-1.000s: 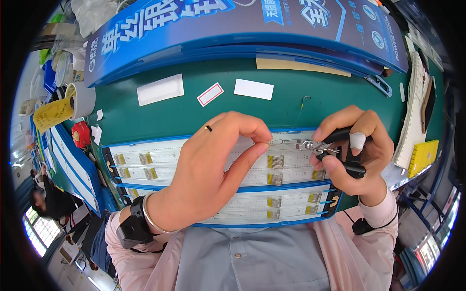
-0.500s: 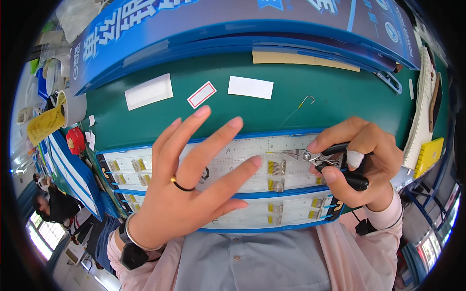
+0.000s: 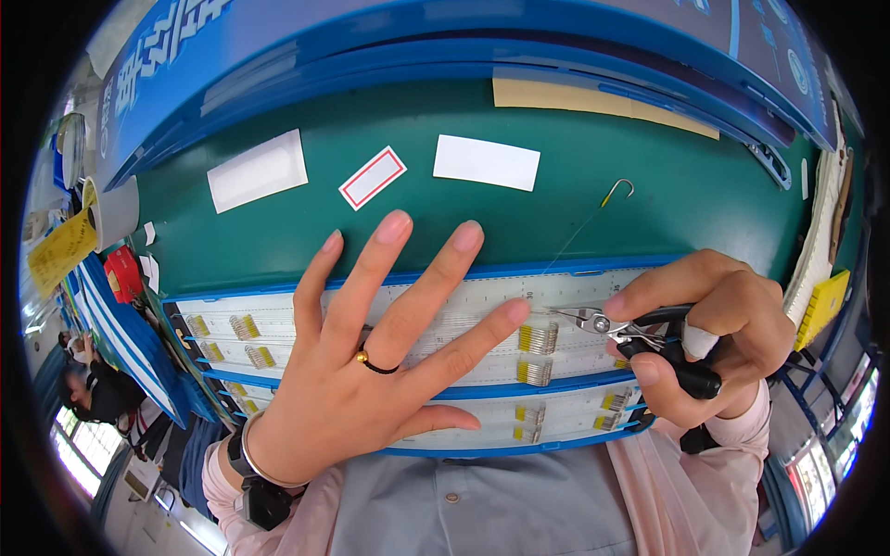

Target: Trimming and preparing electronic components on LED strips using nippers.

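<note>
Green table [image 3: 222, 243], bright window [image 3: 82, 452]

The left hand [image 3: 348, 398] spreads palm down, fingers [image 3: 431, 283] fanned far and right, thumb [image 3: 440, 419] pointing right; the right hand [image 3: 746, 320] curls in a grip, forefinger [image 3: 663, 282] reaching left.

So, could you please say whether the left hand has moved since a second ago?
Yes: against the blue case, the left hand has opened, its thumb shifting toward the shirt.
</note>
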Available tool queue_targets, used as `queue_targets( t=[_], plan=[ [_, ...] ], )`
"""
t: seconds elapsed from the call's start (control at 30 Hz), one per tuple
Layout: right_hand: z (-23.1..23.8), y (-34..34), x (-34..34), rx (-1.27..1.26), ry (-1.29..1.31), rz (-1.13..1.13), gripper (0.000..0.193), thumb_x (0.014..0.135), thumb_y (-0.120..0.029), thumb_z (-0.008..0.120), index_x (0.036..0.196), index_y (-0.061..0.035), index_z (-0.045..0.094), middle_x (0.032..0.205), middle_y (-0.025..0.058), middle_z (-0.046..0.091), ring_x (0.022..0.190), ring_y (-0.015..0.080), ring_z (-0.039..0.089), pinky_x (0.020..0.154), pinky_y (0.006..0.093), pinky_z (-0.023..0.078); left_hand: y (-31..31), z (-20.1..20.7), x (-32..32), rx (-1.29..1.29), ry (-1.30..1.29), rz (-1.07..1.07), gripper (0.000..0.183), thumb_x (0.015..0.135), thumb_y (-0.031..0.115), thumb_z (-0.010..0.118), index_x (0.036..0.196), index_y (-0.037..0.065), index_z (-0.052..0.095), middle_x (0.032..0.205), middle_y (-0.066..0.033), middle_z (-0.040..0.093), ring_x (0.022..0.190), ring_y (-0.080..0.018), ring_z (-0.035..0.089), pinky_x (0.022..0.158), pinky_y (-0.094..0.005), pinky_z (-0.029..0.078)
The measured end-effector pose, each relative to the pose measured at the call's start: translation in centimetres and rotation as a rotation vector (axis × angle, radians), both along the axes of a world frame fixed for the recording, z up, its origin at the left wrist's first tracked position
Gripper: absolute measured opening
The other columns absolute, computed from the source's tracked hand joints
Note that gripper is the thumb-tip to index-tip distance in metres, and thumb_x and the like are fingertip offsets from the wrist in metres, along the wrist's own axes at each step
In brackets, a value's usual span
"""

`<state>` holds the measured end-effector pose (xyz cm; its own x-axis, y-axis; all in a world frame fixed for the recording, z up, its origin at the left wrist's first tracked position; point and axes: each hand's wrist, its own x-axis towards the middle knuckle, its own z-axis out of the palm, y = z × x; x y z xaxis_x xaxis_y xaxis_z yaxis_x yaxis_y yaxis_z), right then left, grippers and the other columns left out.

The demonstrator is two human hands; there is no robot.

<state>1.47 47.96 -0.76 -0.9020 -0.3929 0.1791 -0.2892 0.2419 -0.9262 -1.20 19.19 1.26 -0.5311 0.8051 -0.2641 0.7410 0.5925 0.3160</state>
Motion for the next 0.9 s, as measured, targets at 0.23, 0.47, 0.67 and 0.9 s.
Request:
queue_targets(
  t=[0.23, 0.47, 0.67, 0.9],
  plan=[
    [-0.03, -0.16, 0.21, 0.023, 0.026, -0.019, 0.030, 0.078, -0.006, 0.071, 0.080, -0.0075, 0.040, 0.086, 0.0280, 0.071, 0.063, 0.0175, 0.068, 0.056, 0.0255, 0.054, 0.11, -0.16, 0.30, -0.024, 0.039, -0.019, 0.068, 0.079, 0.074, 0.050, 0.134, 0.036, 0.064, 0.157, -0.0131, 0.038, 0.145, -0.0453, 0.022, 0.114, -0.0611, 0.025],
    [0.29, -0.17, 0.43, 0.057, 0.045, -0.037, 0.028, 0.078, -0.005, 0.069, 0.080, -0.0077, 0.041, 0.086, 0.0272, 0.071, 0.065, 0.0162, 0.066, 0.055, 0.0242, 0.052, 0.31, -0.15, 0.43, -0.033, 0.089, -0.036, 0.067, 0.080, 0.074, 0.049, 0.134, 0.036, 0.063, 0.157, -0.0116, 0.038, 0.145, -0.0447, 0.023, 0.113, -0.0638, 0.026],
    [0.42, -0.24, 0.41, 0.075, 0.040, -0.033, 0.028, 0.078, -0.005, 0.069, 0.081, -0.0081, 0.041, 0.086, 0.0271, 0.071, 0.065, 0.0158, 0.066, 0.055, 0.0241, 0.051, 0.37, -0.01, 0.41, -0.042, 0.056, -0.012, 0.066, 0.079, 0.073, 0.051, 0.134, 0.036, 0.063, 0.157, -0.0129, 0.038, 0.146, -0.0448, 0.022, 0.113, -0.0646, 0.026],
    [0.45, -0.14, 0.46, 0.066, 0.040, -0.019, 0.029, 0.078, -0.005, 0.070, 0.081, -0.0081, 0.041, 0.087, 0.0270, 0.071, 0.065, 0.0160, 0.066, 0.056, 0.0241, 0.051, 0.45, 0.06, 0.52, -0.049, 0.047, -0.016, 0.066, 0.080, 0.072, 0.052, 0.134, 0.035, 0.063, 0.157, -0.0134, 0.037, 0.146, -0.0448, 0.021, 0.113, -0.0648, 0.026]
  ],
)
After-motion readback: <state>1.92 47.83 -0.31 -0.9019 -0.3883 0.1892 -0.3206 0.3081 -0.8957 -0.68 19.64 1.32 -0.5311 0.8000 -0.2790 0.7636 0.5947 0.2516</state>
